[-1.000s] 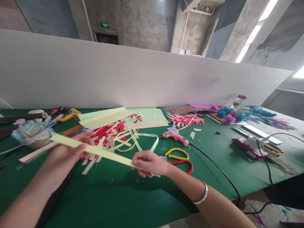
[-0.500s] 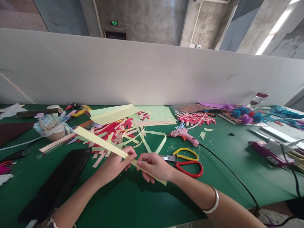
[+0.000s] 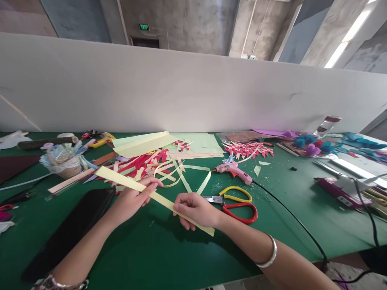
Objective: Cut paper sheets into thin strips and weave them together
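A long pale yellow paper strip (image 3: 115, 177) slants from upper left to lower right above the green table (image 3: 169, 253). My left hand (image 3: 131, 199) pinches it near its middle, thumb and fingers closed on the paper. My right hand (image 3: 196, 209) grips the same strip lower down, close to its right end, with the fingers curled round it. A silver bangle (image 3: 267, 253) sits on my right wrist. Just right of my right hand lie scissors with yellow and red handles (image 3: 237, 203).
A pile of red, pink and yellow paper strips (image 3: 151, 167) and folded yellow sheets (image 3: 145, 143) lies behind my hands. A pink glue gun (image 3: 232, 170) with a black cable (image 3: 290, 219), a black case (image 3: 75, 225), a cup of scraps (image 3: 65, 163) and craft pieces (image 3: 249, 150) stand around.
My left hand slid along the strip toward my right hand, then back out to the left a little. The view shifted, bringing the black case into sight.
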`<state>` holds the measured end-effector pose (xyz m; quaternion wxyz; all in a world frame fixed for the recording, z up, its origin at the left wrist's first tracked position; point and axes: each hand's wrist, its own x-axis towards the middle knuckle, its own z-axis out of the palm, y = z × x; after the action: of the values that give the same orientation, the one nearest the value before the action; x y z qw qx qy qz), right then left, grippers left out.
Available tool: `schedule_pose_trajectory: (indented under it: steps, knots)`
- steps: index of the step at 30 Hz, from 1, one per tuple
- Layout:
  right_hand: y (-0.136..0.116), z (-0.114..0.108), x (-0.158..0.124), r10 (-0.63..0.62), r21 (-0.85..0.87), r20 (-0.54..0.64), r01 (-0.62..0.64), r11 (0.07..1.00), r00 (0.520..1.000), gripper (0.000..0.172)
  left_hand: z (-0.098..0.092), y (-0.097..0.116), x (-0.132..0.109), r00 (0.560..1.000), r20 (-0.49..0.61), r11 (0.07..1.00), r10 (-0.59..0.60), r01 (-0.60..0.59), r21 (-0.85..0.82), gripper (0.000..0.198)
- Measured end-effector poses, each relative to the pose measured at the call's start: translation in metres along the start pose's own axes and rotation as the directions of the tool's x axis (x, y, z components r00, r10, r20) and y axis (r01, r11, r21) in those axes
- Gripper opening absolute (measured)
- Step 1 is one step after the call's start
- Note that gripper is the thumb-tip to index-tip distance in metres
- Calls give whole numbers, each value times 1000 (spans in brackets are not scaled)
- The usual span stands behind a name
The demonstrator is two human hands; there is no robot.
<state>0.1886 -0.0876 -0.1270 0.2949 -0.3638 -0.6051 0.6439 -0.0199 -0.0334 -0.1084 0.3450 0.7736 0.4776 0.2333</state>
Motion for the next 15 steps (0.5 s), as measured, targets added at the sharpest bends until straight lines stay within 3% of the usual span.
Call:
schedule_pose_trajectory:
  steps: [8,12,15]
  knots:
    - [2,-3,0,-20,96,57,14,995,998,28,-5,1,4,996,-70,991,-60,51,-126,40]
    - [7,-5,-1,-59,219,142,26,975,988,30,-8,-4,7,981,-167,974,-97,59,-219,42]
    - [9,-6,-2,-82,301,201,18,954,976,29,-9,-5,7,977,-181,967,-111,64,-248,42]
